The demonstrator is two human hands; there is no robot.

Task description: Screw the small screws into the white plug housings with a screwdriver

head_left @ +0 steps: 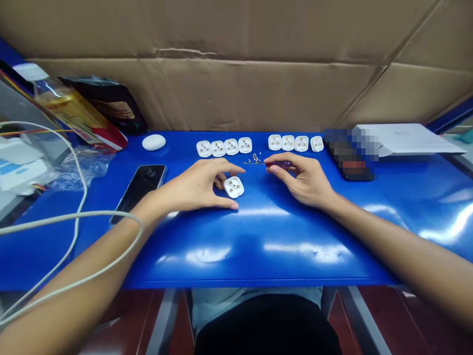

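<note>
A square white plug housing with metal contacts (pixel 234 187) sits on the blue table between the spread thumb and forefinger of my left hand (pixel 199 183). Those two fingertips stand apart from it; curled fingers behind come close to its left edge, and I cannot tell if they touch. My right hand (pixel 305 180) is closed around the dark red handle of a screwdriver (pixel 284 164). Its thin shaft points left, low over the table, beside a small pile of screws (pixel 254 157). Similar white housings (pixel 231 147) stand in a row behind, with another group of housings (pixel 294 143) to the right.
A phone (pixel 142 190) lies by my left forearm, and a white cable (pixel 79 214) loops over that arm. Farther back are a white oval object (pixel 154 142) and a bottle (pixel 77 111). Right: a dark phone-like object (pixel 347 160) and a white box (pixel 406 139). Cardboard (pixel 240 93) walls the back.
</note>
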